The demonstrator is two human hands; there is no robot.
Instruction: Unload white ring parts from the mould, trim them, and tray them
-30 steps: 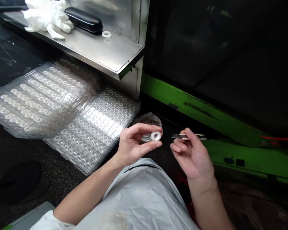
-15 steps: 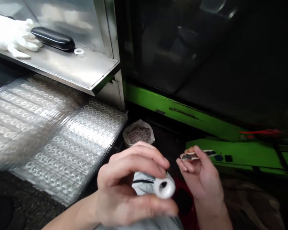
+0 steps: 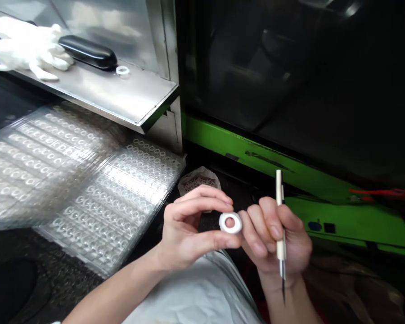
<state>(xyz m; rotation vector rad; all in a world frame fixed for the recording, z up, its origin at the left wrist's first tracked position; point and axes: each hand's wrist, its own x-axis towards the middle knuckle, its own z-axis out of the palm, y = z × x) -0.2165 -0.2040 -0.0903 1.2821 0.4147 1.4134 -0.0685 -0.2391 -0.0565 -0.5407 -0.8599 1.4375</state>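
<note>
At the far left, white gloves (image 3: 27, 45) lie on a steel shelf (image 3: 97, 96), with a black case (image 3: 87, 51) just beside them and a loose white ring (image 3: 123, 70) near the case's end. Below the shelf, clear blister trays (image 3: 54, 171) full of small rings cover the dark surface (image 3: 37, 279), overlapping one another. A small bag (image 3: 199, 179) of tiny parts sits at the trays' right corner, partly hidden behind the fingers.

The left hand (image 3: 189, 229) is closed on a white ring (image 3: 230, 222), pinching it between thumb below and fingertips above, its hole facing the camera. The ring hangs in the air above the person's lap, between both hands. The right hand (image 3: 276, 238) is clamped on a thin knife (image 3: 280, 234), held nearly upright with the pale handle up and the dark blade pointing down; its fingers touch the ring's right edge. Behind runs a green machine frame (image 3: 290, 171).
</note>
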